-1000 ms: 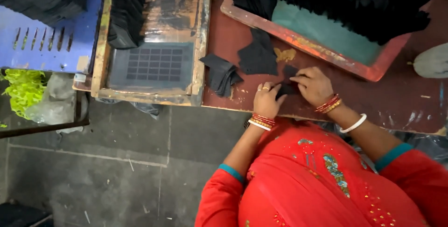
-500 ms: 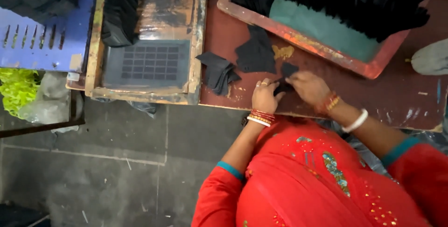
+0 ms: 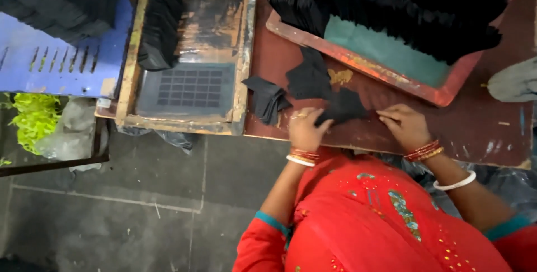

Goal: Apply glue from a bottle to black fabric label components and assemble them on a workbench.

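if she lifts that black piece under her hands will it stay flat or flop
Probably flop: the black piece looks like thin cut fabric, and the folded pieces beside it bend and drape. Likely very light, since the left hand and right hand manage it with fingertips alone.

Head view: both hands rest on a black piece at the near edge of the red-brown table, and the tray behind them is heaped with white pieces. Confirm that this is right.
Not quite. The head view shows the tray heaped with black pieces, not white ones. The rest stands: the left hand and right hand rest on a black piece at the near edge of the red-brown table.
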